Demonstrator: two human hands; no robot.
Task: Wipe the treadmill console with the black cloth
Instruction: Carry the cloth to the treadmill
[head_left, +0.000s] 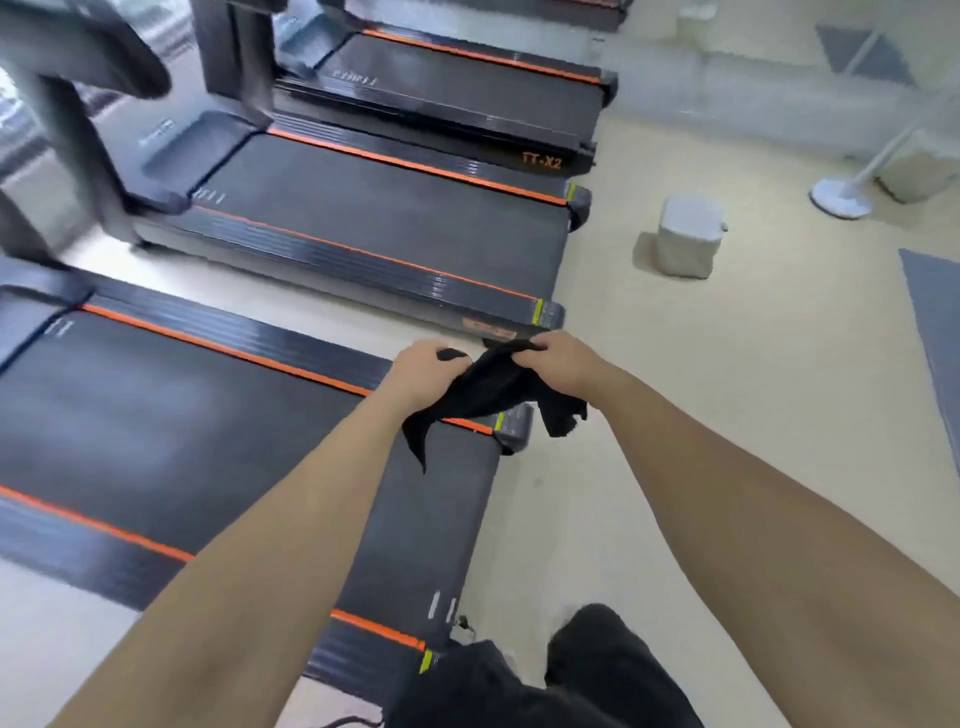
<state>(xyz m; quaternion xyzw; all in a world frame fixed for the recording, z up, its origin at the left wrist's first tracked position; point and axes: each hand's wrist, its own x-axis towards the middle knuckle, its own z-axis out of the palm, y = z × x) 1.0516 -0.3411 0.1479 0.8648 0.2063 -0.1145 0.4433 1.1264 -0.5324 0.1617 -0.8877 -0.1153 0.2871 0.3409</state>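
Left hand (423, 371) and right hand (563, 364) each pinch the black cloth (493, 387) bunched between them. Loose corners dangling below could slip free or snag, probably.

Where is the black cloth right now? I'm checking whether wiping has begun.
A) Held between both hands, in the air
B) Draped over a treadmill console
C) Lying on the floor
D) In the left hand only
A: the black cloth is gripped by the left hand and the right hand above the rear end of the nearest treadmill, touching no console.
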